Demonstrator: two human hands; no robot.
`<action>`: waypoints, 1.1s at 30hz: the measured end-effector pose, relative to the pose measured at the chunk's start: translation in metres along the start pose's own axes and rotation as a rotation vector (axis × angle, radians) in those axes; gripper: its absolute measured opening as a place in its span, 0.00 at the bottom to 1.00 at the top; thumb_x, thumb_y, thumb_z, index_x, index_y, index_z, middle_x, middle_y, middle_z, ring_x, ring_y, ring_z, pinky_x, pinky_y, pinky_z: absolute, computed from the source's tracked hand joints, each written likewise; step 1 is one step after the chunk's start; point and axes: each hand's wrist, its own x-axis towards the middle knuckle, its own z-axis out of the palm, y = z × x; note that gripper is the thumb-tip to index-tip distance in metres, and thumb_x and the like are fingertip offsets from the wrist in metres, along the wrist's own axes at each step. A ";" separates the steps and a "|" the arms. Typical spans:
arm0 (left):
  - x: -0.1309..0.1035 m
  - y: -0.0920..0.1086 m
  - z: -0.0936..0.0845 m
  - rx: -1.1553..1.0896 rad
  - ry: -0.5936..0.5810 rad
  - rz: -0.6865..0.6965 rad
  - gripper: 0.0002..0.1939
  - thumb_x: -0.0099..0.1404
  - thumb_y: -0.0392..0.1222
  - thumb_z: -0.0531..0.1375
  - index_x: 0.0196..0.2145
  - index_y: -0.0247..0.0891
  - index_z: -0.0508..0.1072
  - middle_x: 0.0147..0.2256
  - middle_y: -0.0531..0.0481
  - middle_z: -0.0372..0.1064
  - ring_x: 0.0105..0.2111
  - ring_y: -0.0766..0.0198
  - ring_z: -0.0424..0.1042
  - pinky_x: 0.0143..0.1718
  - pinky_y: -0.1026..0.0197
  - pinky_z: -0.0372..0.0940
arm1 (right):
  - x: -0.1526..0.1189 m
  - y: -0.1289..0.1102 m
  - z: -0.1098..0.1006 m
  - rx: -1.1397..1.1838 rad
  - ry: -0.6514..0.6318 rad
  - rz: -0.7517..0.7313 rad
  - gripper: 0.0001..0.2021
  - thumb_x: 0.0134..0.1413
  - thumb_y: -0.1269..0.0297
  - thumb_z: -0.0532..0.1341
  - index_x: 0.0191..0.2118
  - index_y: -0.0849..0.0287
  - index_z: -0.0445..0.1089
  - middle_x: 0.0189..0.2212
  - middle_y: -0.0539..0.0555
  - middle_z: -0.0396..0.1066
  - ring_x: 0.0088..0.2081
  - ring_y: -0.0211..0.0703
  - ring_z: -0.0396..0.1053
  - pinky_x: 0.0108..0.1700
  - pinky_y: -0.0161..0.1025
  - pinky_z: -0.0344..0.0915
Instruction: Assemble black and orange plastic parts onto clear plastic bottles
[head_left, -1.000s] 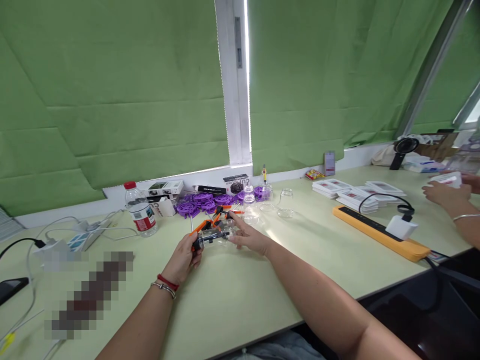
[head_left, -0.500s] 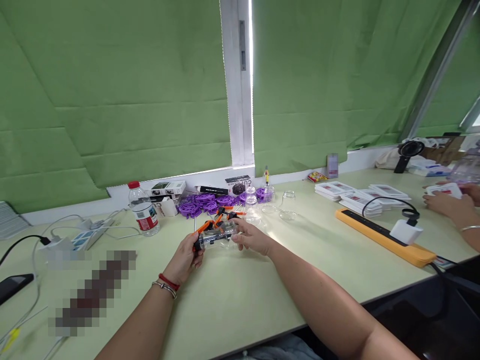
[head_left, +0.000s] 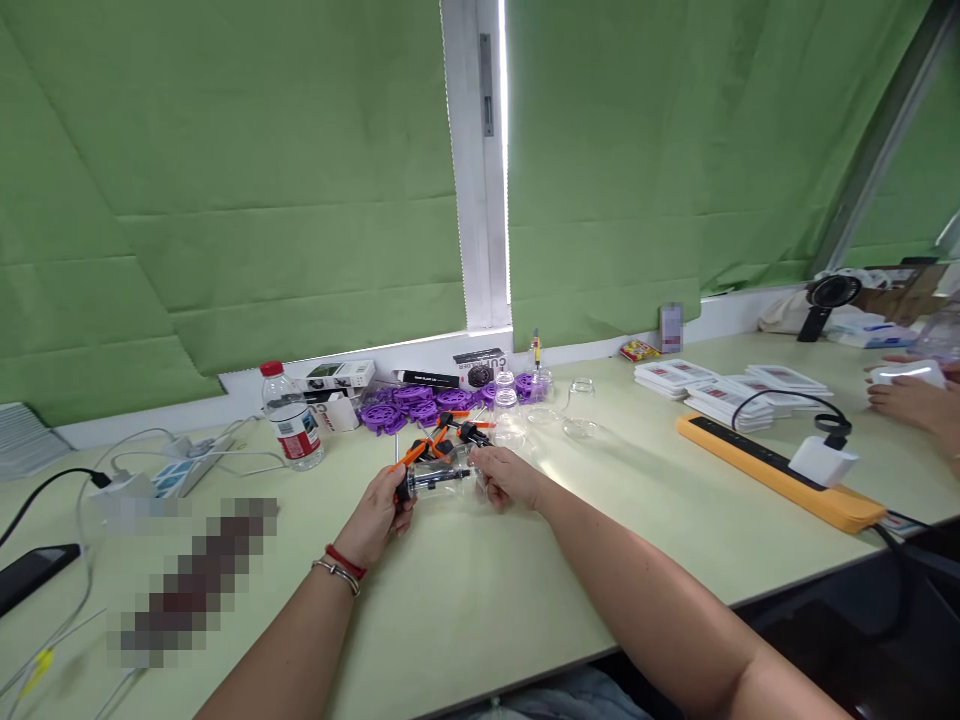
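Observation:
My left hand [head_left: 381, 508] is closed round the black-and-orange end of a clear cylinder [head_left: 444, 478], which lies sideways just above the table. A dark rod shows inside the clear wall. At the cylinder's other end, the fingers of my right hand [head_left: 504, 476] are closed on the clear rim. Black-and-orange parts [head_left: 444, 436] lie right behind the cylinder, partly hidden by it. Farther back is a heap of purple plastic pieces [head_left: 409, 404]. Several clear, rounded vessels [head_left: 507, 415] stand beyond my right hand, one holding a yellow-and-dark stick-like item [head_left: 536, 348].
A red-capped water bottle [head_left: 291, 418] stands left, near a white power strip [head_left: 184, 470] and cables. On the right are a yellow power strip [head_left: 780, 472], stacks of white cards [head_left: 739, 398] and a handheld fan [head_left: 825, 300]. Another person's hands [head_left: 911, 395] hold a white item.
My right hand has closed in from loosely spread fingers to a firmer hold on the cylinder's clear end. My left hand keeps its hold. The view has shifted slightly.

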 end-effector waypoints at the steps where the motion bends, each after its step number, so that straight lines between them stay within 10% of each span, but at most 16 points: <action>1: 0.000 0.000 0.000 -0.004 0.003 0.003 0.19 0.60 0.58 0.52 0.33 0.38 0.60 0.19 0.60 0.56 0.14 0.74 0.51 0.14 0.68 0.49 | -0.001 -0.001 0.000 0.012 -0.002 -0.002 0.30 0.51 0.36 0.47 0.43 0.61 0.62 0.24 0.53 0.69 0.15 0.32 0.63 0.14 0.28 0.50; 8: 0.000 0.001 -0.001 0.014 0.040 0.020 0.18 0.60 0.58 0.53 0.34 0.38 0.61 0.20 0.60 0.57 0.14 0.74 0.52 0.14 0.69 0.49 | -0.012 -0.010 0.001 0.059 -0.053 -0.142 0.43 0.44 0.51 0.65 0.63 0.40 0.41 0.57 0.59 0.52 0.29 0.31 0.66 0.26 0.33 0.66; 26: -0.003 0.002 0.003 0.021 -0.020 0.018 0.20 0.60 0.58 0.53 0.39 0.37 0.62 0.20 0.59 0.56 0.14 0.74 0.50 0.15 0.69 0.48 | -0.002 -0.008 0.005 0.042 0.068 -0.080 0.29 0.50 0.37 0.51 0.40 0.61 0.65 0.15 0.46 0.59 0.16 0.31 0.53 0.18 0.30 0.49; 30: -0.002 0.003 0.003 0.015 -0.002 0.032 0.20 0.60 0.58 0.53 0.39 0.37 0.62 0.20 0.59 0.56 0.14 0.74 0.51 0.15 0.68 0.49 | -0.003 -0.006 0.003 0.070 0.040 -0.036 0.33 0.51 0.36 0.47 0.50 0.61 0.63 0.22 0.50 0.65 0.17 0.32 0.56 0.18 0.31 0.50; 33: -0.001 0.002 0.000 0.002 0.037 0.022 0.20 0.60 0.59 0.52 0.36 0.38 0.62 0.20 0.60 0.56 0.14 0.74 0.51 0.15 0.68 0.49 | -0.008 -0.008 0.002 0.127 -0.015 -0.138 0.35 0.49 0.44 0.58 0.61 0.50 0.51 0.46 0.57 0.64 0.29 0.34 0.64 0.26 0.32 0.61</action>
